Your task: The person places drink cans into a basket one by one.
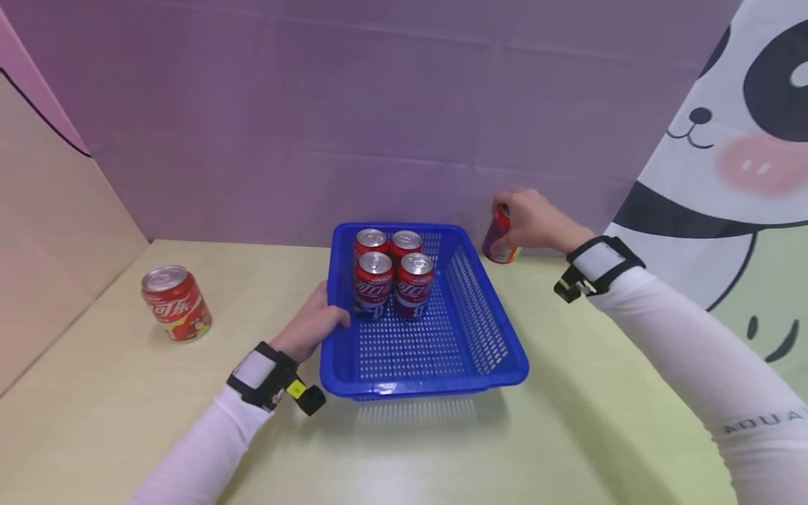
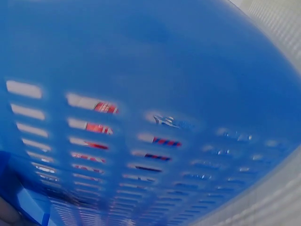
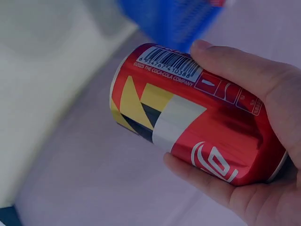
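My left hand (image 1: 312,324) grips the left rim of a blue plastic basket (image 1: 435,382), with the thumb over the edge. Several red soda cans (image 1: 414,284) stand upright in the basket's left part. To the right of the basket, my right hand (image 1: 533,221) holds another red soda can (image 3: 188,117), fingers and thumb around its sides. That can is near the back wall, apart from the basket. In the left wrist view the slotted basket wall (image 2: 155,56) fills the picture, and bits of red show through the slots; the left fingers are mostly hidden.
A lone red soda can (image 1: 177,303) stands on the pale yellow table (image 1: 271,449) at the left. A purple sheet (image 1: 303,119) forms the back wall, close behind the basket. A panda-print panel (image 1: 713,189) borders the right side.
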The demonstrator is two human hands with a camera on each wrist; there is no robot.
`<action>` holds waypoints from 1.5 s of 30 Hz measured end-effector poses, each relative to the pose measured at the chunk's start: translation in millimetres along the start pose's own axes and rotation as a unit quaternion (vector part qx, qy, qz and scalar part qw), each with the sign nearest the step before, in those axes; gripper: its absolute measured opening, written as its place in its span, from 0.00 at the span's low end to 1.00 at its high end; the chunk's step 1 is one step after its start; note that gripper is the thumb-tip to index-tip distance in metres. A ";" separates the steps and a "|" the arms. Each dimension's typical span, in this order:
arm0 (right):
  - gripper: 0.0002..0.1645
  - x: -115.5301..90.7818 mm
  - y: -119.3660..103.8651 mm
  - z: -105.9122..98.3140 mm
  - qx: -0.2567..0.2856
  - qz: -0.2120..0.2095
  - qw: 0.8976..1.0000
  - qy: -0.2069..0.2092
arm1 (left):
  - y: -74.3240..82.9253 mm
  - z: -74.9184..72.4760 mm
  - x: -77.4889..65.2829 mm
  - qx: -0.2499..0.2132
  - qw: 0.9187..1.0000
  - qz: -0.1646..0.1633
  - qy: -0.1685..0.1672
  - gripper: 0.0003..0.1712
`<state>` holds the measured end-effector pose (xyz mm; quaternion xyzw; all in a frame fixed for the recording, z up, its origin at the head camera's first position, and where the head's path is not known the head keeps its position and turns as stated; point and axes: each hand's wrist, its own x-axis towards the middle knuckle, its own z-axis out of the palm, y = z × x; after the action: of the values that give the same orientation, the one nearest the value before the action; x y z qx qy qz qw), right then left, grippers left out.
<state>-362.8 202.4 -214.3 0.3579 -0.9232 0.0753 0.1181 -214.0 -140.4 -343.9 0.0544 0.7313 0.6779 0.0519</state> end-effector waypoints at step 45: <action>0.38 25.8 -173.6 59.6 0.056 -0.269 0.935 -0.225 | -2.7 7.2 6.2 0.007 1.000 0.003 0.001 0.31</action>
<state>-273.3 45.3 -255.0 0.6064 -0.7891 0.0094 -0.0971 -219.1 -132.6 -347.1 0.0566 0.7358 0.6730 0.0487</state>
